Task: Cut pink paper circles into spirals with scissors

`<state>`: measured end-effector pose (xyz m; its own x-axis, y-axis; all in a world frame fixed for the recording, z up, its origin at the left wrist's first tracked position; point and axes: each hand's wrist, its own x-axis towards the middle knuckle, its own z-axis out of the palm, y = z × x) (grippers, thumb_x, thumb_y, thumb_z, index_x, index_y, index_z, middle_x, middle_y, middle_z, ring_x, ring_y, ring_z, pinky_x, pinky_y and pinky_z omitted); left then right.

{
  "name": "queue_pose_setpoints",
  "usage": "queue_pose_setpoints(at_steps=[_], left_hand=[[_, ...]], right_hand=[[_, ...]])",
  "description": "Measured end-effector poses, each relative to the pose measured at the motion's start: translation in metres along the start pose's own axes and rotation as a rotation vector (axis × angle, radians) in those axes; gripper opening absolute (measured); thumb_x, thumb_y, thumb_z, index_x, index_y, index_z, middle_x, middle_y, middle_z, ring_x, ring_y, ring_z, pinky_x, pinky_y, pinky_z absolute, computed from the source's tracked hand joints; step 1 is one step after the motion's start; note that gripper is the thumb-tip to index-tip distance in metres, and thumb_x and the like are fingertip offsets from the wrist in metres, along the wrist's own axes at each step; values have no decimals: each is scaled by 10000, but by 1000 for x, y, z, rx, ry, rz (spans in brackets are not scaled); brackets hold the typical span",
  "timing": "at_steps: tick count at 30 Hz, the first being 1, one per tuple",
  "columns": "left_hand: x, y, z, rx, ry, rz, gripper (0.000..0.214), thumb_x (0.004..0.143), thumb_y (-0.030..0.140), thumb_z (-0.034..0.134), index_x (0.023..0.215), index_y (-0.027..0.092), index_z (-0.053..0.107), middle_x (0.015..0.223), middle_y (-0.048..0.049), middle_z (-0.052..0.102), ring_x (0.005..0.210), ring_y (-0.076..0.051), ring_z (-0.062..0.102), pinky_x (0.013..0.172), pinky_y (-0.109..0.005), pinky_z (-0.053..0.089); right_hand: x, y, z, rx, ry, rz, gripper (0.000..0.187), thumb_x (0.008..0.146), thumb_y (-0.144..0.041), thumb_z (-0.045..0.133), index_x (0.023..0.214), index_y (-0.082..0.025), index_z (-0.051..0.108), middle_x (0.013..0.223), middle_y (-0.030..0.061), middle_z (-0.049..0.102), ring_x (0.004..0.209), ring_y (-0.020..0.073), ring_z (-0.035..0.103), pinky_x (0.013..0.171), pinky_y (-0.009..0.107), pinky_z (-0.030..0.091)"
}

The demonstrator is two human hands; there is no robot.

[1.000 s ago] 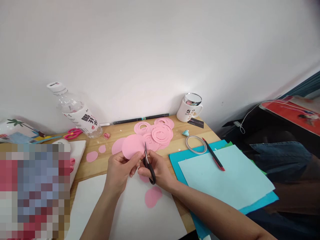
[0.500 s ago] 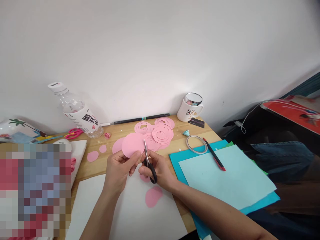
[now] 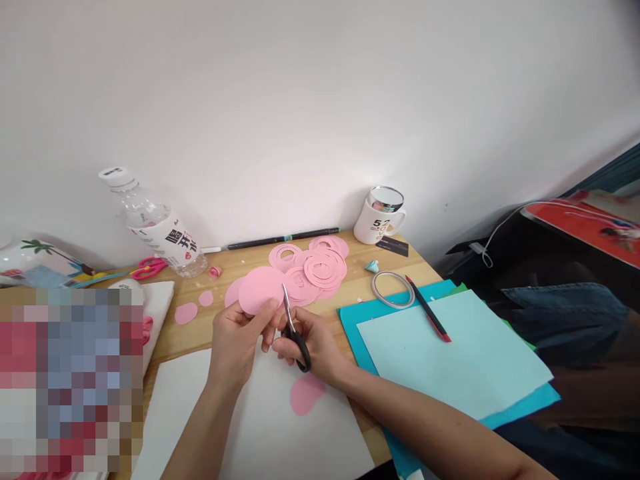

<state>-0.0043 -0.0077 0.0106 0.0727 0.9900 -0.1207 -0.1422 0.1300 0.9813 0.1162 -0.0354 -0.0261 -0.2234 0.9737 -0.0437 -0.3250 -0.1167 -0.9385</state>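
My left hand (image 3: 235, 343) pinches a pink paper circle (image 3: 257, 290) by its lower edge and holds it up over the wooden desk (image 3: 225, 267). My right hand (image 3: 313, 343) grips black-handled scissors (image 3: 293, 330), whose blades point up against the circle's right edge. Both hands hover above a white sheet (image 3: 260, 427) that carries a pink paper scrap (image 3: 306, 393). Behind the circle lies a heap of pink spiral cut-outs (image 3: 317, 263).
A tilted plastic bottle (image 3: 155, 223), pink scissors (image 3: 147, 269) and a long black pen (image 3: 280, 238) lie along the wall. A white mug (image 3: 380, 217), a tape ring (image 3: 393, 289), a red pen (image 3: 427, 309) and light blue paper sheets (image 3: 450, 353) are at right. Small pink scraps (image 3: 186, 312) lie left.
The pink circle has turned and shifted slightly left in my left hand. The scissors followed leftward along its edge, blades tilting a little.
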Motion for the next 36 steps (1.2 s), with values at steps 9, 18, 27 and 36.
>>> queue_pose_setpoints(at_steps=[9,18,27,36], left_hand=[[-2,-1,4,49,-24,10,295,642,257,678,455,150,477,368,61,417,353,-45,347,363,-203,253],[-3,2,4,93,-34,36,194,651,259,666,533,146,562,368,64,414,360,-51,346,377,-212,274],[-2,2,2,101,-21,26,166,651,266,663,553,150,595,362,65,407,355,-50,331,377,-213,265],[-2,2,1,94,-27,33,189,669,271,655,544,154,575,379,62,409,356,-51,331,375,-218,252]], right_hand=[[4,5,-5,-12,-27,-160,455,577,-391,779,820,-200,444,631,-39,499,571,117,498,558,244,388],[4,4,-5,-60,-35,-135,472,586,-475,744,795,-209,415,601,-50,464,517,103,439,509,232,340],[3,-2,-4,-82,-15,-105,465,582,-468,743,785,-197,424,542,-70,437,462,71,342,446,206,273],[2,-5,-4,-82,7,-100,440,585,-449,744,780,-179,456,533,-68,452,435,63,365,420,200,288]])
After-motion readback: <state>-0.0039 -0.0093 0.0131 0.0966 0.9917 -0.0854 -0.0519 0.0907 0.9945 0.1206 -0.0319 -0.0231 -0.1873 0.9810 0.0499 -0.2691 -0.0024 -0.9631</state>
